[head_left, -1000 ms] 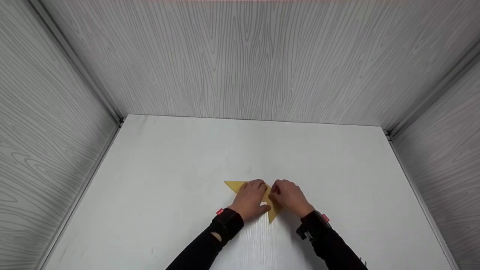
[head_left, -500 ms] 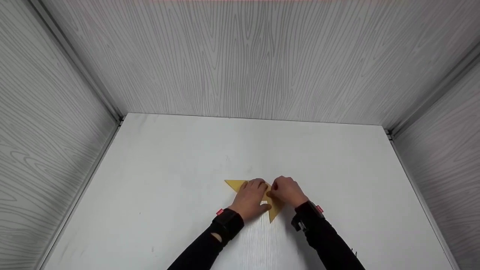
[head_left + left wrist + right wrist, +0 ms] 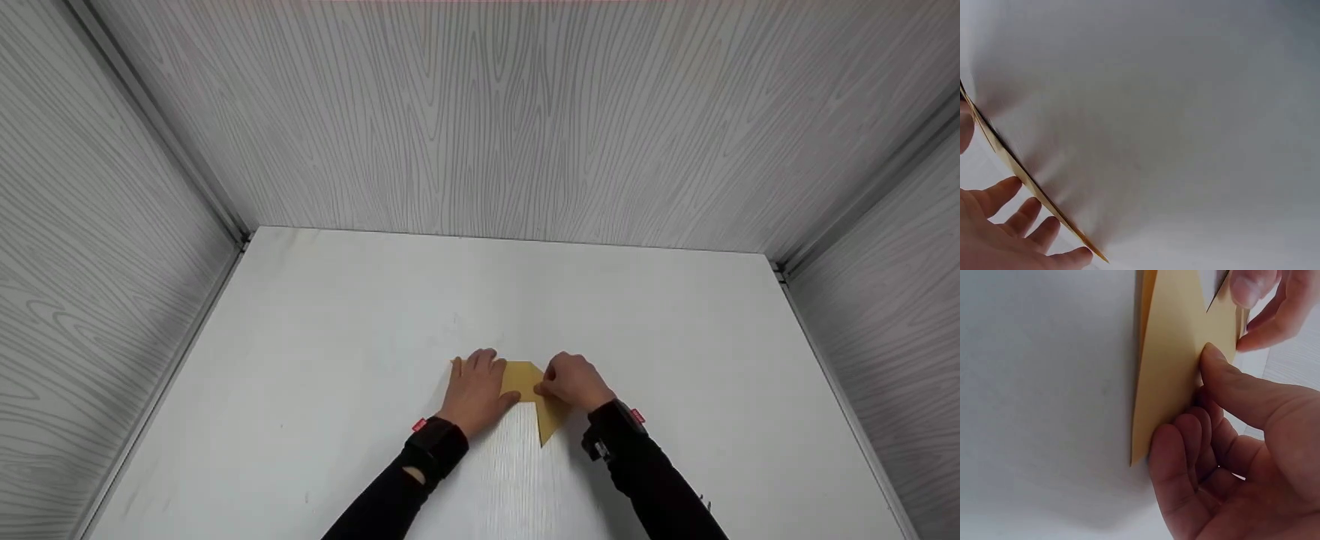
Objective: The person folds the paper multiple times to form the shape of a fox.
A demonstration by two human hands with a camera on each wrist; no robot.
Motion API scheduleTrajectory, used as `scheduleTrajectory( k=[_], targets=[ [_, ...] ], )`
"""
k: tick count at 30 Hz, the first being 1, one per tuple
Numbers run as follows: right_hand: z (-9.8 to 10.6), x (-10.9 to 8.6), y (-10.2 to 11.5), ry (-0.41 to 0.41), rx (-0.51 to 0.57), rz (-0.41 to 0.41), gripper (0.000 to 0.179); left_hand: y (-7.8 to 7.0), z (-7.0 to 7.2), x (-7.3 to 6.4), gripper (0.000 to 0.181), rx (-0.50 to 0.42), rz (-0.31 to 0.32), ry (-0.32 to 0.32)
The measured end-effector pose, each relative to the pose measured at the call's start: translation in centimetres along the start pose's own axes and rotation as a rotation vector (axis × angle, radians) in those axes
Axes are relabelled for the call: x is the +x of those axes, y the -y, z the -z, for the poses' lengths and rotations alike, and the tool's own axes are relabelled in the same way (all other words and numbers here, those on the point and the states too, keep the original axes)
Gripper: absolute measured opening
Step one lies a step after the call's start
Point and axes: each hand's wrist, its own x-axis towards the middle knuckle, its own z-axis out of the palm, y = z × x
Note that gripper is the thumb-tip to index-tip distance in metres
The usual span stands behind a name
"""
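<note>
A folded sheet of yellow paper [image 3: 519, 381] lies on the white table, with a pointed flap slanting toward the person at its right end. My left hand [image 3: 474, 396] rests on its left part with fingers spread, covering most of that end. In the left wrist view the paper [image 3: 1016, 166] appears edge-on, the fingertips touching it. On the right side, my right hand [image 3: 576, 384] pinches the paper's edge. The right wrist view shows the thumb pressed on the paper [image 3: 1171, 354] and the other fingers curled at its edge. Folded layers show slightly apart along one side.
The white tabletop [image 3: 360, 315] stretches around the paper. Grey wood-grain panels stand at the back [image 3: 480, 120], the left [image 3: 90, 285] and the right [image 3: 892, 315]. Both wrists wear dark bands over black sleeves.
My left hand has slid left along the paper, uncovering its middle. The right hand shifted slightly left earlier and keeps its hold on the paper's right side.
</note>
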Motion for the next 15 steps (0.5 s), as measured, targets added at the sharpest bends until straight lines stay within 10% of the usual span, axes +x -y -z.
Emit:
scheduleTrajectory(
  k=[15],
  targets=[
    [-0.2,0.0,-0.1,0.012,0.012,-0.006,0.021,2.7,1.0,-0.5,0.061,0.037,0.052,-0.107]
  ],
)
